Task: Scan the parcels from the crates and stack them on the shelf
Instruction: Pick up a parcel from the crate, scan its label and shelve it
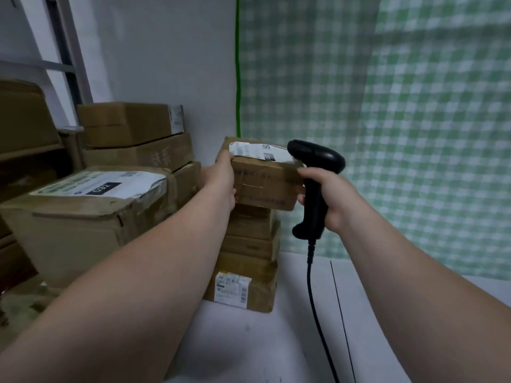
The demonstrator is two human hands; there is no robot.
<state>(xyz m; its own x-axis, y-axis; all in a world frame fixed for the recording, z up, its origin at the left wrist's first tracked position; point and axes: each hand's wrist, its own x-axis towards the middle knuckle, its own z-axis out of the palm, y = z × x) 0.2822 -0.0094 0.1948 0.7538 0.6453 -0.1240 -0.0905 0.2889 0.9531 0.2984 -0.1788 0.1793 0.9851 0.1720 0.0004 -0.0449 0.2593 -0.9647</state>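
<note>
On top of the narrow stack of parcels [249,261] by the white wall, in the head view, there's the small parcel [262,186]. The left hand [221,178] clasps its left end, fingers curled over the top edge. The right hand [331,197] is wrapped round the black scanner [318,167], right up against the parcel's other end. The smart play looks like this: square its edges with the box beneath, keep the label up, and hold the cable [311,294] off the pile. Whether the parcel fully rests or hovers, one cannot tell. The label print is blurred, no crates are in shot, and the stack's far side is hidden.
</note>
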